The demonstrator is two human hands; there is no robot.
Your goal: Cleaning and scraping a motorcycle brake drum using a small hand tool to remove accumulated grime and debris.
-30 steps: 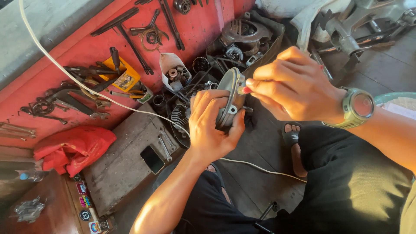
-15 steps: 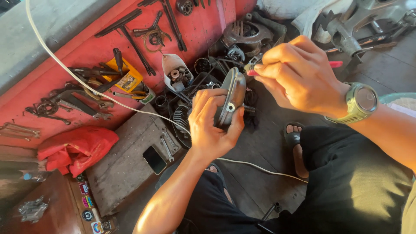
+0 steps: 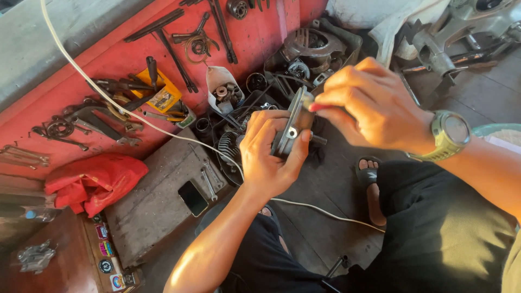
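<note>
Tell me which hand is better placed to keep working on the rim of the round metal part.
The right hand: its fingertips pinch at the top rim of the round metal part. The left hand is wrapped around the part, holding it up.

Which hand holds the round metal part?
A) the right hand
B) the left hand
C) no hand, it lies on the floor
B: the left hand wraps around the round metal part, held up on edge, while the right hand only pinches a small thing at its rim.

Round grey metal disc (image 3: 290, 127), edge-on
</note>
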